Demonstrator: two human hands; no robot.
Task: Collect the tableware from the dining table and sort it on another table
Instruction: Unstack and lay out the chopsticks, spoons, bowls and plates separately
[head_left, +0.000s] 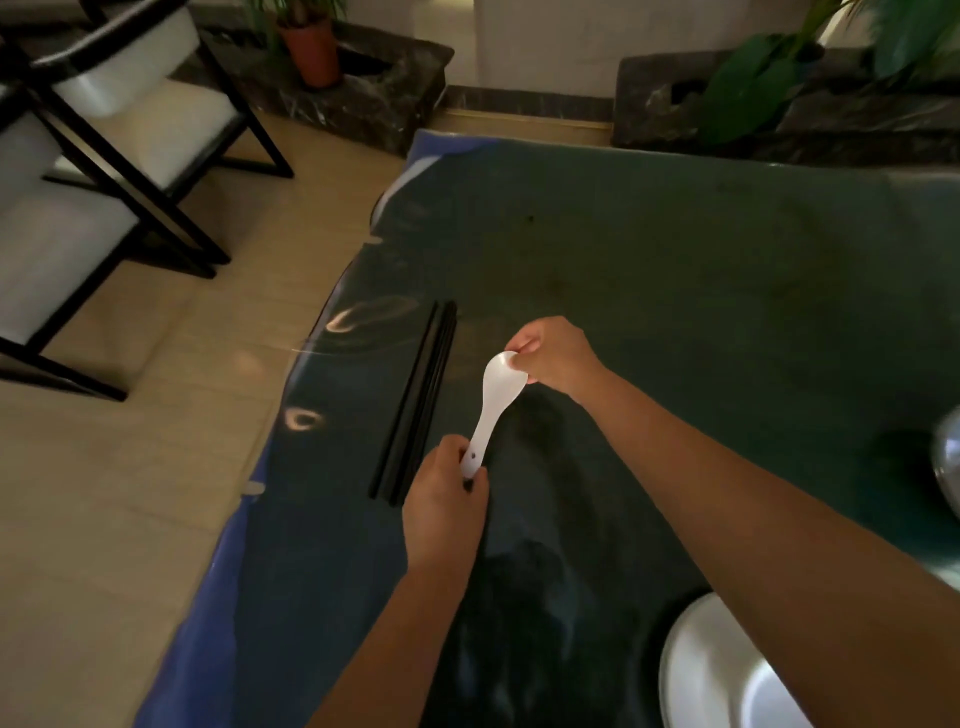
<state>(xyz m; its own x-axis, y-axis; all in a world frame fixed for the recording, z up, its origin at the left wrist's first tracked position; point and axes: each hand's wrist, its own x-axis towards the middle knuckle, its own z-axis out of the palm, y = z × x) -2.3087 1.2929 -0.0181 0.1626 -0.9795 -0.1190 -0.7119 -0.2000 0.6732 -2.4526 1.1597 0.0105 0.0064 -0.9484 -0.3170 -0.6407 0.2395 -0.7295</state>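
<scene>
One white spoon (491, 402) was held above the table (701, 270), near its left edge, by two hands. Its handle end was gripped by the curled fingers of the left hand (447, 501), and its bowl was pinched between the thumb and fingers of the right hand (553, 358). Just left of the spoon, black chopsticks (415, 402) were laid together on the table, pointing from near to far; their number could not be told, though about four were suggested. One white bowl (722, 670) was seen at the near right, cut by the frame, and one shiny object (948, 462) at the right edge, too cropped to name. The table was covered by a dark, glossy sheet. Beyond it to the left, tan floor tiles (130, 493) and two black-framed chairs (93, 171) with white cushions were seen. Along the far wall, potted plants (311, 47) were set on dark stone ledges.
</scene>
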